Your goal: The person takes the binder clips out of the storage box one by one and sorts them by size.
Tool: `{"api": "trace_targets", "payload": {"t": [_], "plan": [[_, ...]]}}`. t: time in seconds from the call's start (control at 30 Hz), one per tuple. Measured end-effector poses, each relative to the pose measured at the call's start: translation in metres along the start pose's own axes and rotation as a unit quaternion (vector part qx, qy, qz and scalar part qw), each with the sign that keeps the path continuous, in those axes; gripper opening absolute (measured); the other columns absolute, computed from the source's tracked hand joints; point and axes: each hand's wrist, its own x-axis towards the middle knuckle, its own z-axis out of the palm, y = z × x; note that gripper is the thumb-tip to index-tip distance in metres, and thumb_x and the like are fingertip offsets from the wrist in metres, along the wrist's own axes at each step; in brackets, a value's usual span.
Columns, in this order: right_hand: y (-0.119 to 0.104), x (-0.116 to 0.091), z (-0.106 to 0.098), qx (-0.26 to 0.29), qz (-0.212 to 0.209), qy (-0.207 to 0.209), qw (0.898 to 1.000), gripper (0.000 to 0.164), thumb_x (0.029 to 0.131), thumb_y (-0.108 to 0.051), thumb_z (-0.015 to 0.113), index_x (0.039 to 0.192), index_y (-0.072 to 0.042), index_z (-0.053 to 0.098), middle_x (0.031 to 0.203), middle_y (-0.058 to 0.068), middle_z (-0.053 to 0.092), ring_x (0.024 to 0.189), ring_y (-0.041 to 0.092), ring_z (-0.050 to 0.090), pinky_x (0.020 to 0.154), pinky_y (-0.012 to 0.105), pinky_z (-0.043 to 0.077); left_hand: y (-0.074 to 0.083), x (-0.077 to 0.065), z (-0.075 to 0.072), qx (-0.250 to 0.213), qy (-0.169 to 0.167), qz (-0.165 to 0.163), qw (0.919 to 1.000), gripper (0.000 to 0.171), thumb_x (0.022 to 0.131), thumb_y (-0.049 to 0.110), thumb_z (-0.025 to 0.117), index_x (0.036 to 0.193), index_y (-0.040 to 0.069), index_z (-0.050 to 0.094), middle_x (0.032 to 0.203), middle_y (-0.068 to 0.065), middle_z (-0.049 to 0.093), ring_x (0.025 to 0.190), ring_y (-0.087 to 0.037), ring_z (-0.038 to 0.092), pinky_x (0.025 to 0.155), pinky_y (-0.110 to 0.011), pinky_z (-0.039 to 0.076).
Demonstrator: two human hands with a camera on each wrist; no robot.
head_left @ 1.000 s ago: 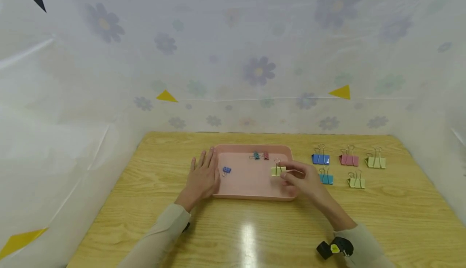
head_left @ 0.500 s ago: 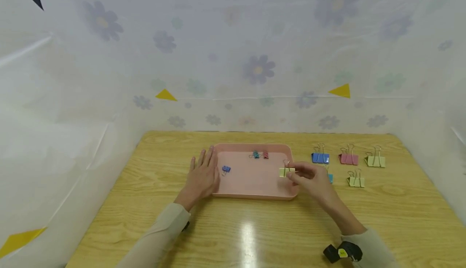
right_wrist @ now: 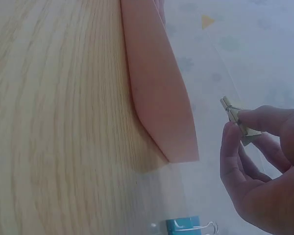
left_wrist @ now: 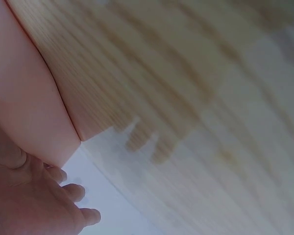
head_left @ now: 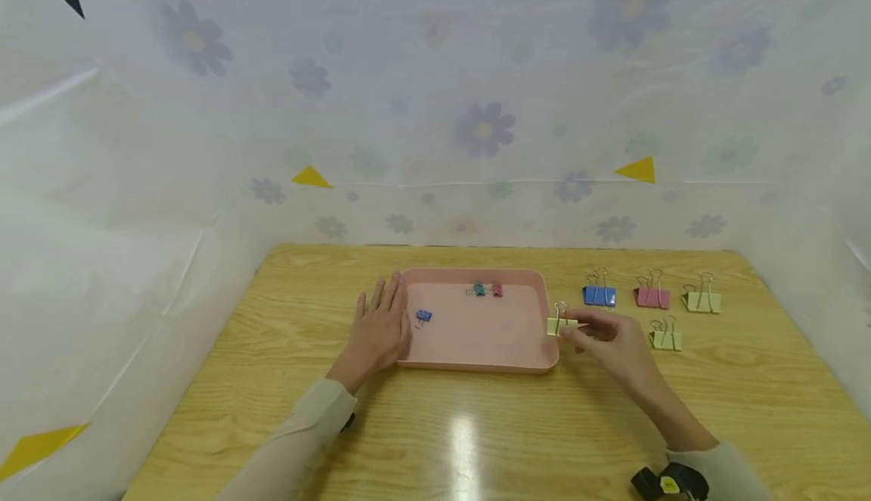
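Note:
A pale yellow binder clip (head_left: pixel 561 326) is pinched between the thumb and fingers of my right hand (head_left: pixel 615 346), over the right rim of the pink tray (head_left: pixel 476 338). The right wrist view shows the same binder clip (right_wrist: pixel 238 117) held in the air above the tray's height. With fingers straight, my left hand (head_left: pixel 377 327) rests against the tray's left side. Inside the tray lie a small blue binder clip (head_left: pixel 423 316) at left and, near the back, a teal one (head_left: pixel 479 289) beside a dark pink one (head_left: pixel 497 289).
Right of the tray stand larger binder clips: blue (head_left: pixel 599 296), pink (head_left: pixel 652 298) and pale green (head_left: pixel 702 302) behind, another pale green clip (head_left: pixel 667 340) in front. A teal clip (right_wrist: pixel 183 226), hidden behind my right hand in the head view, shows in the right wrist view.
My right hand has carried the pale yellow binder clip rightward, from over the tray's inside to its right rim, and now covers the teal clip. The left hand has stayed in place.

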Motion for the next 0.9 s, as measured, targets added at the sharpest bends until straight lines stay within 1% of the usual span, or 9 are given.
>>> {"api": "trace_targets", "payload": {"t": [0.07, 0.17, 0.23, 0.3, 0.4, 0.53, 0.7, 0.77, 0.9], "plan": [[0.002, -0.002, -0.006, -0.006, 0.006, 0.003, 1.000, 0.033, 0.097, -0.020, 0.073, 0.125, -0.003, 0.072, 0.113, 0.011, 0.074, 0.084, 0.029, 0.074, 0.074, 0.035, 0.060, 0.000, 0.000, 0.000, -0.001, -0.002, 0.000, 1.0000, 0.060, 0.111, 0.026, 0.030, 0.164, 0.002, 0.015, 0.171, -0.013, 0.012, 0.156, -0.037, 0.013, 0.121, -0.063, 0.015], [0.005, -0.004, -0.015, -0.013, 0.014, 0.005, 1.000, 0.035, 0.097, -0.022, 0.074, 0.127, -0.004, 0.071, 0.113, 0.008, 0.075, 0.088, 0.028, 0.074, 0.074, 0.037, 0.061, 0.000, 0.000, -0.001, -0.002, -0.005, 0.000, 1.0000, 0.060, 0.111, 0.026, 0.030, 0.164, 0.003, 0.015, 0.171, -0.013, 0.012, 0.156, -0.037, 0.013, 0.121, -0.063, 0.015], [0.006, -0.006, -0.021, -0.025, 0.019, 0.009, 0.999, 0.036, 0.097, -0.023, 0.074, 0.128, -0.004, 0.072, 0.113, 0.008, 0.075, 0.090, 0.025, 0.075, 0.074, 0.037, 0.061, 0.000, 0.000, -0.002, -0.002, -0.005, 0.000, 1.0000, 0.060, 0.111, 0.026, 0.030, 0.164, 0.003, 0.015, 0.171, -0.013, 0.012, 0.156, -0.037, 0.013, 0.121, -0.063, 0.015], [0.006, -0.008, -0.026, -0.032, 0.026, 0.010, 0.999, 0.038, 0.097, -0.024, 0.074, 0.128, -0.003, 0.071, 0.114, 0.008, 0.075, 0.092, 0.019, 0.075, 0.074, 0.037, 0.061, 0.000, 0.000, -0.002, -0.003, -0.005, 0.000, 1.0000, 0.060, 0.111, 0.026, 0.030, 0.164, 0.003, 0.015, 0.171, -0.013, 0.013, 0.156, -0.037, 0.013, 0.121, -0.063, 0.015], [0.007, -0.012, -0.033, -0.042, 0.034, 0.014, 0.998, 0.039, 0.096, -0.024, 0.075, 0.128, -0.002, 0.071, 0.114, 0.006, 0.076, 0.092, 0.016, 0.075, 0.074, 0.035, 0.061, -0.001, 0.000, 0.000, -0.009, -0.003, 0.001, 1.0000, 0.060, 0.110, 0.025, 0.028, 0.164, 0.002, 0.016, 0.171, -0.013, 0.013, 0.156, -0.037, 0.014, 0.121, -0.063, 0.014], [0.008, -0.015, -0.043, -0.052, 0.036, 0.022, 0.998, 0.039, 0.096, -0.024, 0.076, 0.127, -0.001, 0.071, 0.111, 0.001, 0.076, 0.091, 0.016, 0.075, 0.073, 0.033, 0.061, 0.000, 0.001, 0.000, -0.016, 0.000, 0.002, 0.9999, 0.061, 0.109, 0.024, 0.029, 0.164, 0.001, 0.016, 0.171, -0.014, 0.014, 0.156, -0.039, 0.014, 0.121, -0.064, 0.013], [0.010, -0.018, -0.055, -0.060, 0.035, 0.031, 0.997, 0.037, 0.096, -0.022, 0.075, 0.126, 0.000, 0.072, 0.110, -0.010, 0.075, 0.091, 0.012, 0.075, 0.074, 0.030, 0.060, -0.001, 0.000, 0.000, -0.012, 0.003, 0.004, 0.9999, 0.060, 0.110, 0.025, 0.027, 0.164, 0.003, 0.016, 0.171, -0.014, 0.015, 0.156, -0.038, 0.014, 0.120, -0.064, 0.014], [0.011, -0.019, -0.060, -0.062, 0.036, 0.034, 0.997, 0.037, 0.096, -0.022, 0.075, 0.126, 0.000, 0.071, 0.109, -0.012, 0.075, 0.090, 0.011, 0.075, 0.074, 0.029, 0.060, -0.001, 0.000, -0.001, -0.009, -0.001, 0.002, 1.0000, 0.060, 0.110, 0.026, 0.027, 0.165, 0.003, 0.015, 0.171, -0.013, 0.013, 0.156, -0.037, 0.014, 0.121, -0.063, 0.014], [0.013, -0.021, -0.070, -0.056, 0.044, 0.038, 0.997, 0.037, 0.097, -0.021, 0.074, 0.127, 0.001, 0.070, 0.107, -0.011, 0.076, 0.088, 0.014, 0.076, 0.072, 0.028, 0.060, 0.001, 0.000, -0.003, -0.008, -0.008, -0.003, 0.9999, 0.060, 0.111, 0.026, 0.027, 0.165, 0.003, 0.015, 0.171, -0.012, 0.012, 0.156, -0.037, 0.013, 0.121, -0.063, 0.013]]}}
